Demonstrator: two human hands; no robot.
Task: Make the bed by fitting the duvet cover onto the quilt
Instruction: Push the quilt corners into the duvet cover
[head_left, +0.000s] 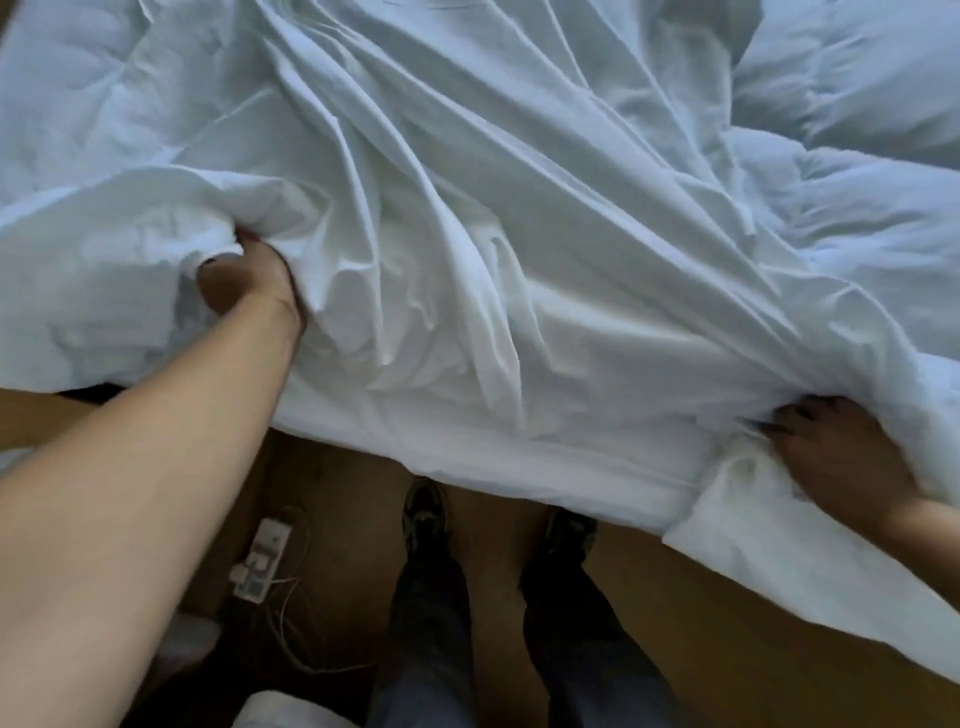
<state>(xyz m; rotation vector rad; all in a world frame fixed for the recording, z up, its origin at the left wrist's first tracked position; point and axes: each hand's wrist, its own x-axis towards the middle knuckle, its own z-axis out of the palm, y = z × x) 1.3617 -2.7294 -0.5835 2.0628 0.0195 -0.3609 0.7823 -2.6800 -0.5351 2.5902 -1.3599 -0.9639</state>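
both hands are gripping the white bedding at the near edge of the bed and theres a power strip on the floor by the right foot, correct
Not quite. The head view shows the power strip on the floor on the left side, beyond the left foot, not by the right one. The rest holds: the left hand and the right hand both grip the white bedding at the near edge of the bed.

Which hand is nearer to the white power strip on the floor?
Left. The left hand grips the duvet cover almost directly above the power strip; the right hand holds the cover's far-right edge.
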